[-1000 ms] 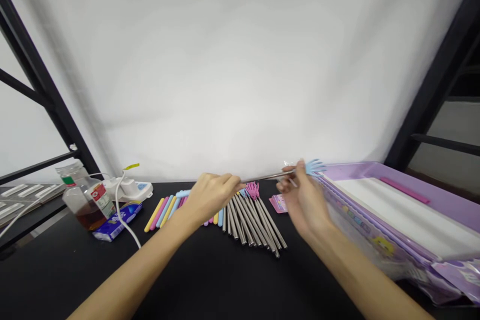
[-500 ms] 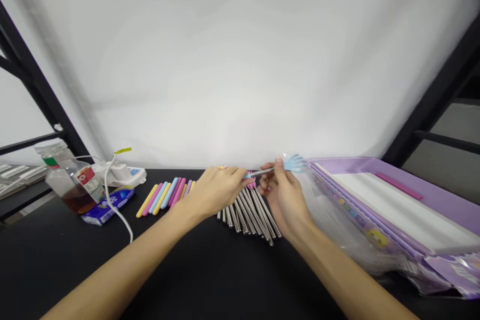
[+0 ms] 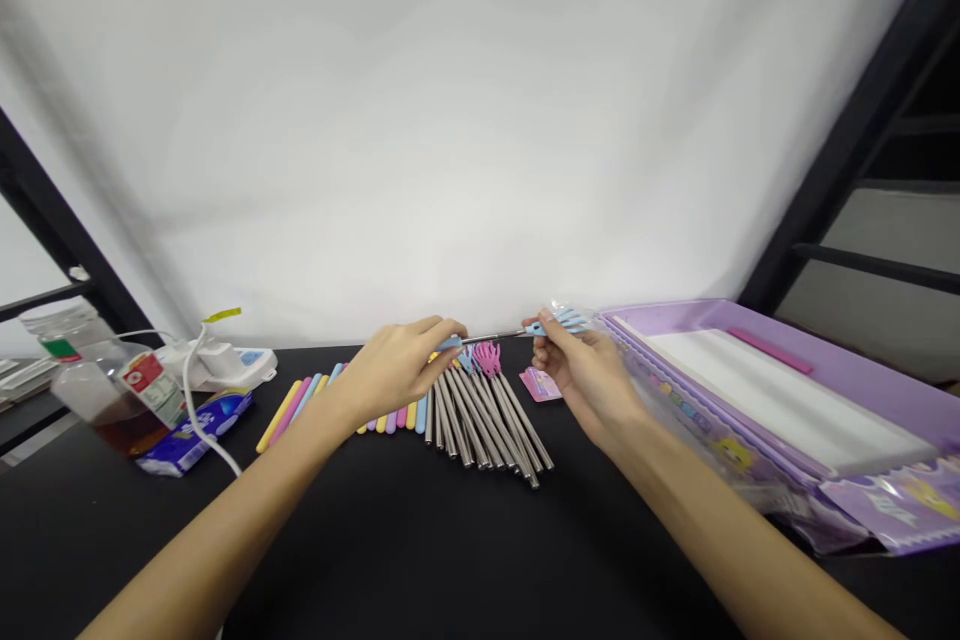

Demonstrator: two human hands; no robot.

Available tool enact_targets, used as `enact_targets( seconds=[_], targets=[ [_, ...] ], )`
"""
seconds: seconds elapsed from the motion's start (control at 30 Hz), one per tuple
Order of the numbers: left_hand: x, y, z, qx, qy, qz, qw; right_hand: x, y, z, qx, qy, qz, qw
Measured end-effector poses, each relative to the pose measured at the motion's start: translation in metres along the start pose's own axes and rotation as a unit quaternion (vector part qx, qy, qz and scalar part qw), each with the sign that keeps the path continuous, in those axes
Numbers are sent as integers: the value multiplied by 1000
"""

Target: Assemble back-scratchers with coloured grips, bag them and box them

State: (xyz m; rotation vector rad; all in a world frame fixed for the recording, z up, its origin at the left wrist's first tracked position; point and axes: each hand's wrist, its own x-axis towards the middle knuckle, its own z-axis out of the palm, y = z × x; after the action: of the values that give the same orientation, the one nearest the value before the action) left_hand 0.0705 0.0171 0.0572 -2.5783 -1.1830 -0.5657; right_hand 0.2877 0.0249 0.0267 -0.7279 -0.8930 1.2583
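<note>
A white backdrop rises behind a black bench, and a black metal frame stands at the far right of the view; a fan of steel rods lies mid-bench and serves as the landmark for everything else; right of the fan sits a large purple tray with a white inner panel, a pink strip lying along its far side and clear plastic film draped over its near edge; left of the fan, furthest out, stand a plastic bottle holding brown liquid, a white power strip with a white cable, and a blue packet; closer to the fan, a row of pastel sticks in yellow, pink and blue lies spread on the bench; at the far end of the fan are small pink plastic hands, and just right of them lies a pink card; above the fan, a back scratcher with a steel shaft is held level between the 2 hands; the left hand has a clenched grip on the shaft's blue end, while the right hand grasps it near the pale blue plastic hand tip, with the grip's fingers closed around it; a scrap of the clear plastic film sits beside that tip.
</note>
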Motion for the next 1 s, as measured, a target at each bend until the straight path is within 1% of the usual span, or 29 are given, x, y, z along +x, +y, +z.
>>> enact_targets(
  seconds=[0.13,0.17,0.2,0.23,0.27,0.33,0.37,0.4,0.43,0.47,0.53,0.6,0.7,0.8,0.87,0.93,1.0],
  targets=[
    [0,6,7,32,-2,-9,999,-1,3,1,-15,-14,25,999],
    [-1,3,9,30,-6,-7,1000,1,0,-1,-9,-9,20,1000],
    [-2,-3,9,24,-11,-7,1000,4,-6,-4,7,12,6,1000],
    [-4,-11,8,18,-16,-8,1000,8,-14,-8,27,49,-15,998],
    [-7,-22,7,19,-18,-17,1000,12,-24,-14,62,110,-47,991],
    [-13,-46,3,63,-4,-60,996,21,-45,-27,119,258,-95,954],
    [-16,-57,1,94,3,-88,992,25,-53,-33,122,294,-109,942],
    [-18,-66,0,120,-2,-109,987,28,-60,-37,125,306,-113,937],
    [-19,-71,0,146,-8,-125,981,30,-64,-40,130,312,-116,934],
    [-20,-74,1,166,-15,-134,977,30,-65,-41,136,306,-117,935],
    [-18,-69,5,192,-24,-118,974,28,-62,-37,155,282,-112,940],
    [-15,-57,11,206,-17,-68,976,24,-53,-29,163,255,-98,948],
    [-10,-35,21,221,8,24,975,17,-37,-17,155,223,-61,960],
    [-10,-24,28,218,35,76,972,14,-28,-13,145,201,-44,968],
    [-14,-27,29,206,44,67,975,16,-30,-17,136,200,-33,970],
    [-19,-36,26,199,45,14,979,20,-38,-24,137,226,-37,964],
    [-23,-46,22,191,51,-55,979,24,-47,-31,143,263,-76,951]
  ],
)
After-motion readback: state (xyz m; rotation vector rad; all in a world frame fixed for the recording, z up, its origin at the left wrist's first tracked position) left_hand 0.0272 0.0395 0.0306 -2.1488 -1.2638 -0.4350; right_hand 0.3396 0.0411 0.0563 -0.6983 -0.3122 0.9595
